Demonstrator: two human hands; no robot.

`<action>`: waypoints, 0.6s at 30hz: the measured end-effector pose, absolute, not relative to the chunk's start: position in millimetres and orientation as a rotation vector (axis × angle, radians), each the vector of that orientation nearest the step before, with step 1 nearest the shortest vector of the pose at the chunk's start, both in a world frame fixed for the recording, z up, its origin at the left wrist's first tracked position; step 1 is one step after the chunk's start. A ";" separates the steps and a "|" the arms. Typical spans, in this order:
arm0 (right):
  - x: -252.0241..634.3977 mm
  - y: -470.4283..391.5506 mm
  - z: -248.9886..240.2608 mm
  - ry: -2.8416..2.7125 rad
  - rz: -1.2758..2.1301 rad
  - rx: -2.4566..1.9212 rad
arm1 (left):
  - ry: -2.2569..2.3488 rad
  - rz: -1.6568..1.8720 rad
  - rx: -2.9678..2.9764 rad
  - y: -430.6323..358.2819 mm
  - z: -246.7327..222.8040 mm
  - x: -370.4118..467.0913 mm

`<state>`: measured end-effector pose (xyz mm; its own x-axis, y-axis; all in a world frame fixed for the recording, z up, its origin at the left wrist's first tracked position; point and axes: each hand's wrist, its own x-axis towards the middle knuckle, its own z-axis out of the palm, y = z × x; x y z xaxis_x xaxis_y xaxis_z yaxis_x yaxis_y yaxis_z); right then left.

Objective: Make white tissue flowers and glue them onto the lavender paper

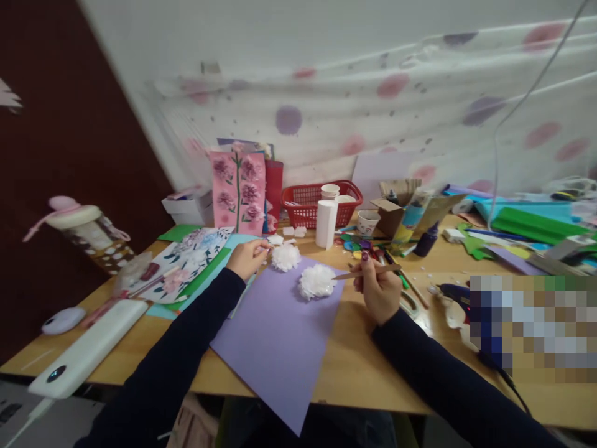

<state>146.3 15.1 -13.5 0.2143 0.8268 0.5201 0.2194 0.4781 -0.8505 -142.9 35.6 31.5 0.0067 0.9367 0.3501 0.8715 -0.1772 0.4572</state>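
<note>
My right hand [380, 289] grips a pointed wooden stick [386, 270], whose tip reaches the right side of a fluffy white paper flower [317, 282]. That flower sits on a purple sheet of paper [280, 342]. A second white paper flower [285, 256] lies at the sheet's far edge. Just left of it is my left hand [248, 259], its thumb and fingertips pinched together. What they hold, if anything, is too small to make out. White paper pieces [275, 239] lie beyond those fingertips.
Behind stand a red basket [298, 214] with paper cups, a white roll [326, 224] and a pink flower picture [239, 193]. At left are a white power bank [93, 348] and a bottle [91, 233]. A glue gun [454, 292] and coloured papers [536, 221] are at right.
</note>
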 end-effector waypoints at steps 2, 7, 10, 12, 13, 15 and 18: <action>146.7 15.2 -13.6 -1.301 0.555 -1.049 | 2.070 0.824 2.092 39.5 34.7 -172.5; 147.3 15.7 -14.7 -1.288 0.559 -1.071 | 2.553 0.712 1.797 37.0 60.6 -267.7; 147.2 16.5 -14.3 -1.280 0.574 -1.079 | 2.625 0.634 1.717 27.8 63.5 -309.7; 146.8 16.8 -13.2 -1.286 0.573 -1.077 | 2.591 0.576 1.726 24.5 57.4 -323.4; 146.4 16.8 -12.5 -1.289 0.572 -1.074 | 2.564 0.551 1.742 24.3 53.1 -326.2; 145.9 16.5 -11.3 -1.297 0.576 -1.077 | 2.525 0.505 1.773 26.3 43.9 -325.2; 146.0 16.0 -10.6 -1.309 0.569 -1.094 | 2.508 0.413 1.807 31.1 33.0 -313.0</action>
<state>146.0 16.0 -10.6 0.2277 0.8509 0.4734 0.2343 0.4240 -0.8749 -313.0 31.1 33.0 -0.3284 0.9349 0.1343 0.9287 0.2937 0.2265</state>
